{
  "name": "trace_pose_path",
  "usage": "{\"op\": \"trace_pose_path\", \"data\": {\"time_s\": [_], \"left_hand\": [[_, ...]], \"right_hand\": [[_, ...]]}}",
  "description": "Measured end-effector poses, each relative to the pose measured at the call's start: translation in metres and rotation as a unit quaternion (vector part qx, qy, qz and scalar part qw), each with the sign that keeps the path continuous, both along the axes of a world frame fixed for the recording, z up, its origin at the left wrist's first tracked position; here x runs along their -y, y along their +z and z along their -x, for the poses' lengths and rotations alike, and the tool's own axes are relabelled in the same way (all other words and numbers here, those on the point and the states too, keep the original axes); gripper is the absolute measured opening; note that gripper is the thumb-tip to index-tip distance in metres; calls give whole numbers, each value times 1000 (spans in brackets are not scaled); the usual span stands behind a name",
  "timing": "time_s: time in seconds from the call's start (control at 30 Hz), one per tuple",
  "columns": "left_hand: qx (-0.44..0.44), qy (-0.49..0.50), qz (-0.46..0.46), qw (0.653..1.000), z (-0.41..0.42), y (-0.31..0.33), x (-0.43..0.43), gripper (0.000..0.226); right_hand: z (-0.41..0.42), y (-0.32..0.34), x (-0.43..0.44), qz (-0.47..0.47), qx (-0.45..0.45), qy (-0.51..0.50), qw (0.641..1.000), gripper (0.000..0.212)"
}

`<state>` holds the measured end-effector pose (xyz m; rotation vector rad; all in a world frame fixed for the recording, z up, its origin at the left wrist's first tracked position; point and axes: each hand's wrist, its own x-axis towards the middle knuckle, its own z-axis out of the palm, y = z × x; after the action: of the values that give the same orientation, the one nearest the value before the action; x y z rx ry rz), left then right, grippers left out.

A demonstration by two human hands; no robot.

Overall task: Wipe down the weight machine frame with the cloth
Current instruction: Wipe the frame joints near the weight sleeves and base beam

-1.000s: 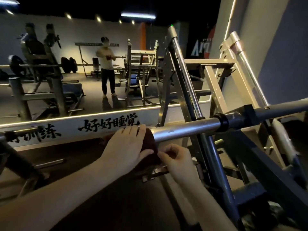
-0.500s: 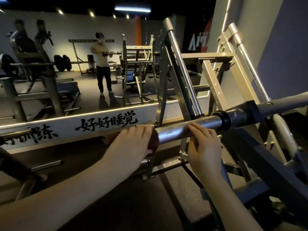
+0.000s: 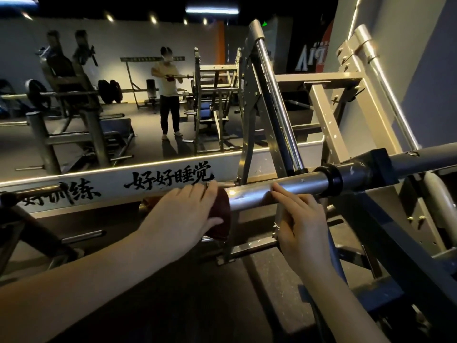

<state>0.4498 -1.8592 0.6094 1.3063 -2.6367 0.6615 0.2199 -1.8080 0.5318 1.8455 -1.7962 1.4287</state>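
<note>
Mirrored gym wall behind. Left hand grips maroon cloth around the chrome bar end; right hand rests open-fingered on the bar.

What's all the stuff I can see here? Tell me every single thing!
bar: one, shiny silver, lying across the middle.
cloth: one, dark red, wrapped over the bar's left end.
collar: one, black, round the bar further right.
slanted rods: at least two, silver, rising behind the bar.
frame: one, beige, behind the bar on the right.
mirror: one, far wall, showing gym machines and a standing person.
strip: one, white with black characters, under the mirror.
left hand: holds the cloth on the bar's end.
right hand: fingers rest on the bar.
</note>
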Motion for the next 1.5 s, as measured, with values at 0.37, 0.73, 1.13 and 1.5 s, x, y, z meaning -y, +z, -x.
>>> {"op": "trace_pose_path", "data": {"time_s": [0.37, 0.73, 1.13, 1.5], "left_hand": [[-71, -55, 26, 996, 14, -16, -3, 67], [-256, -67, -150, 953, 30, 9, 13, 40], [-264, -88, -123, 953, 87, 4, 14, 38], [-284, -124, -120, 943, 166, -1, 36, 38]], "right_hand": [[3, 3, -2, -23, 40, 39, 998, 54], [5, 3, 0, -14, 41, 47, 998, 54], [19, -4, -13, 9, 112, 31, 993, 47], [101, 22, -8, -57, -95, -136, 985, 46]]}}
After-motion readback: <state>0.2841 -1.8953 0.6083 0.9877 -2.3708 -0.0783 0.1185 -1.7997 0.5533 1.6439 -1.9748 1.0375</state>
